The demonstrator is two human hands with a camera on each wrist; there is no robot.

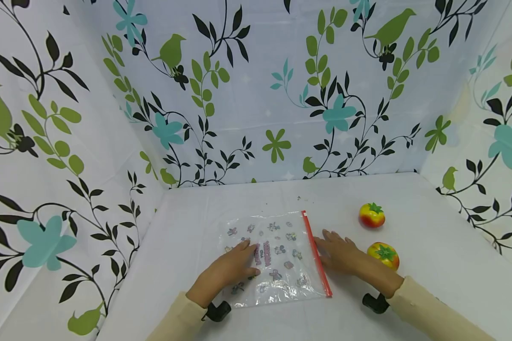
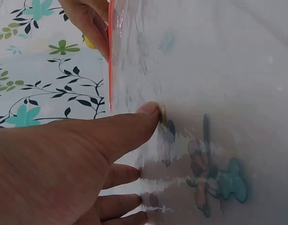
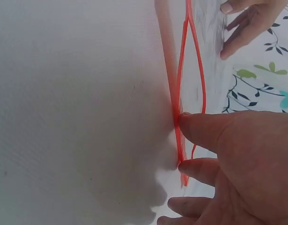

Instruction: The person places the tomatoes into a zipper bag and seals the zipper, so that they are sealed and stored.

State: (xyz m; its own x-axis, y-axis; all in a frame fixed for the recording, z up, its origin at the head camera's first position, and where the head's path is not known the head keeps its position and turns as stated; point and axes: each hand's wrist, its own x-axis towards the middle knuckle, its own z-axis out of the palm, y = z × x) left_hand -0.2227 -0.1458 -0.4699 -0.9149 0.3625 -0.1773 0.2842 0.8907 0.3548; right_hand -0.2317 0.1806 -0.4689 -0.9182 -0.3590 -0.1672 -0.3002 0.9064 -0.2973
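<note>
We note the clear bag (image 1: 281,258) lying on the worktop (image 1: 187,213), a little left of midway between its side edges, its red strip (image 1: 323,274) toward the right edge. Our left hand (image 1: 234,265) rests on it, fingers relaxed, gripping nothing; our right hand (image 1: 339,253), fingers loosely extended, touches the strip, which parts into two lines. We'd steady the bag lightly and work along the strip evenly, to avoid creasing.

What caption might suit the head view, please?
Left hand on a clear bag, right hand at its red edge.
</note>
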